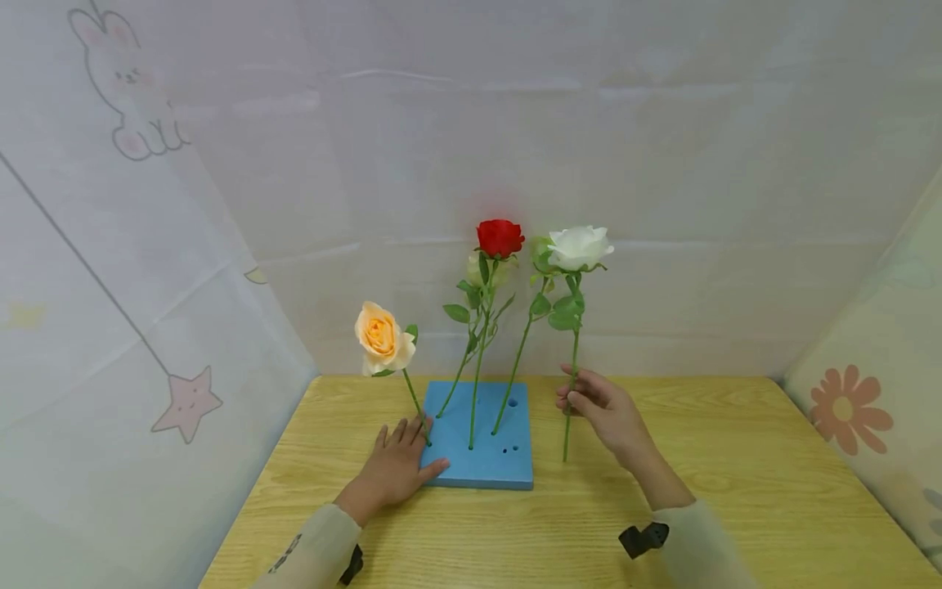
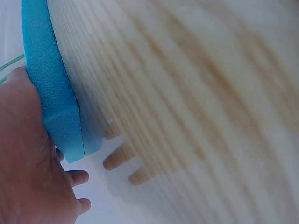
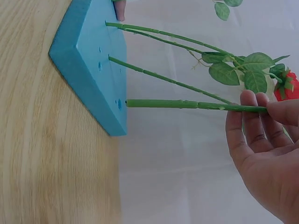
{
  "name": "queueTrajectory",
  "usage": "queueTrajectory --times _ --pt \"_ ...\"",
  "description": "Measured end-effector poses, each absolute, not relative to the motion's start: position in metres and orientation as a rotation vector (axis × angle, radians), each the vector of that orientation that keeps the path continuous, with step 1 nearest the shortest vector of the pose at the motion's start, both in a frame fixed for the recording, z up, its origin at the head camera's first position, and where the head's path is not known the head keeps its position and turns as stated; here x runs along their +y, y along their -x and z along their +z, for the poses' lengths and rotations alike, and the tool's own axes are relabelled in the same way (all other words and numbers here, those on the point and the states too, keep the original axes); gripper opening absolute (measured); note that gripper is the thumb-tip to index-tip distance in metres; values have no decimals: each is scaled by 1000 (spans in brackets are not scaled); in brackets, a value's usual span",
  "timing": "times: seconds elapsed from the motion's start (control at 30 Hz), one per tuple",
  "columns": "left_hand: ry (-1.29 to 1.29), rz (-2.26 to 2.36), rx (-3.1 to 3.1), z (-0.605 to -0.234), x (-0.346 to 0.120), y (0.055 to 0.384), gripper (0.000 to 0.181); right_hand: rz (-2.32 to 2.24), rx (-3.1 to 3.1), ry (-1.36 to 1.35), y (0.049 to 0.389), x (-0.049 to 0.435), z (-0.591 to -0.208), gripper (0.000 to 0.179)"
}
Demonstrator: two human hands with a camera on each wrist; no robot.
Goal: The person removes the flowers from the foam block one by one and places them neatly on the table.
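Observation:
My right hand (image 1: pixel 603 409) pinches the green stem of a white rose (image 1: pixel 580 248) between thumb and fingers, to the right of a blue foam block (image 1: pixel 478 470). The stem (image 3: pixel 163 103) is upright in the head view, its bare lower end pointing down; in the right wrist view that end overlaps the block's edge. My left hand (image 1: pixel 397 466) rests with spread fingers on the block's left side. Standing in the block are a peach rose (image 1: pixel 383 337), a red rose (image 1: pixel 500 237), a pale rose (image 1: pixel 474 270) behind the red one, and a greenish flower (image 1: pixel 542 255) partly hidden by the white rose.
Several holes (image 1: pixel 513 402) show along the block's right side. The block lies on a light wooden table (image 1: pixel 662 523). A pale cloth backdrop (image 1: pixel 412 164) with printed figures stands behind the table and at both sides.

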State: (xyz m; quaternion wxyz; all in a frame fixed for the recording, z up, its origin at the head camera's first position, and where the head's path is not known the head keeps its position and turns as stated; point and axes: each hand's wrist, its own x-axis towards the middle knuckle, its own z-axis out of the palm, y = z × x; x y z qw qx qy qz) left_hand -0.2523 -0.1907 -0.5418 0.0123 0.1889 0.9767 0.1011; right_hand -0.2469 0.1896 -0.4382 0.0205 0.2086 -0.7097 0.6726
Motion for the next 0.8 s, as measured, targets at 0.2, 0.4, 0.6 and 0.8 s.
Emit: queueTrajectory --times 0.2,0.4,0.6,0.8 --pt "-575 297 3041 -543 -192 253 94 2065 -2203 -669 244 203 -440 46" --pt "-563 276 3051 -542 -191 251 92 2064 -2221 -647 240 212 -439 46" --pt "-581 291 3059 -540 -191 250 90 2072 -2236 -625 238 223 -442 46" --pt "-584 234 3068 -548 -194 254 92 2082 -2275 -566 233 235 -445 48"
